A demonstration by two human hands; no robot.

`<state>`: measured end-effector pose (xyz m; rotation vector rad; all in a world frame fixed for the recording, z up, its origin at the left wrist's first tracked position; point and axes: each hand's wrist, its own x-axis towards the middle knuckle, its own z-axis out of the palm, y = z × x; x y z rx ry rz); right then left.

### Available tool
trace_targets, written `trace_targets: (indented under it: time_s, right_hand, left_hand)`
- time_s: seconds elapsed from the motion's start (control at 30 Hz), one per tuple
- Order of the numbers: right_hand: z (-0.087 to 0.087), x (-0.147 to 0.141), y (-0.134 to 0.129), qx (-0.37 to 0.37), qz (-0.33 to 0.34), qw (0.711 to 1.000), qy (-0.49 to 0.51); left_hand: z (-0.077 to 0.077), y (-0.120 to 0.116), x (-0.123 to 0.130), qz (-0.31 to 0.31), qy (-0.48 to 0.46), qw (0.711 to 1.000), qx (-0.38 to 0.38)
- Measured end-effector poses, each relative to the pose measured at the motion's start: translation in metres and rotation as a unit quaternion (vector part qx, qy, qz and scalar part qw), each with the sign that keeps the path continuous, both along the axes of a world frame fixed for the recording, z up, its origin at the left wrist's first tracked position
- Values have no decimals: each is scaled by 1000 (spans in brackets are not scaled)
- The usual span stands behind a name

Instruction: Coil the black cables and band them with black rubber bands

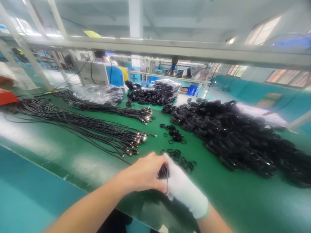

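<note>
My bare left hand (pixel 148 171) and my white-gloved right hand (pixel 182 184) meet above the front of the green table. Between them is a small black bundle that looks like a coiled cable (pixel 163 171); fingers of both hands are closed around it and cover most of it. Just beyond my hands lie loose black rings (pixel 187 163), thin like rubber bands. More small rings (pixel 173 132) are scattered a little farther back. To the left, long black cables (pixel 97 129) stretch across the table, their metal connector ends (pixel 136 142) pointing towards the middle.
A large heap of coiled black cables (pixel 230 136) covers the table's right side. Another pile of coils (pixel 148 96) sits at the back, near clear plastic bags (pixel 99 94). A second cable bundle (pixel 116 110) lies behind the first. A metal rail (pixel 155 47) crosses above the table.
</note>
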<state>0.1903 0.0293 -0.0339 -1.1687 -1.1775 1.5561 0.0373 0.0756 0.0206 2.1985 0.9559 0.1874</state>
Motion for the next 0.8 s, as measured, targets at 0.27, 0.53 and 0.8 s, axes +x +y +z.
trace_targets:
  time_s: [0.27,0.53,0.8]
  right_hand:
    - [4,4,-1,142,-124,952,-241]
    - [10,23,-8,68,84,970,216]
    - [0,13,-4,106,87,954,268]
  left_hand:
    - [3,39,5,-79,34,990,-109]
    - [-1,19,6,-16,-27,982,-186]
    - [9,18,14,119,-321,863,-372]
